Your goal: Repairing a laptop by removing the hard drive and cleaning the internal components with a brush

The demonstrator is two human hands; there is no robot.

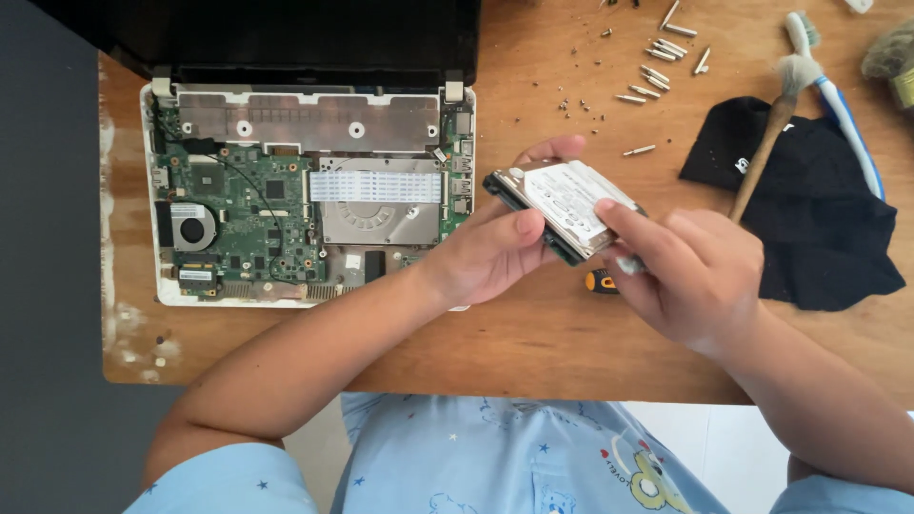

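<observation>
Hard drive (564, 202) out of opened laptop (305, 195), held above bench (533, 333) — left hand (495, 252) grip closed round its edge, right hand (690, 271) steadying it, fingers on label, small tool pinched. Screws (657, 57) loose near brush (776, 124), black cloth (809, 209). Board still in place — reassembly not started.

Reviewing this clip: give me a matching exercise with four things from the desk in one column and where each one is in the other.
Things:
1. hard drive
2. opened laptop
3. black cloth
4. loose screws

Places:
A. top of the desk, right of the laptop
B. left part of the desk
C. held between left hand and right hand
D. right side, under two brushes

Pairs: 1-C, 2-B, 3-D, 4-A
</observation>
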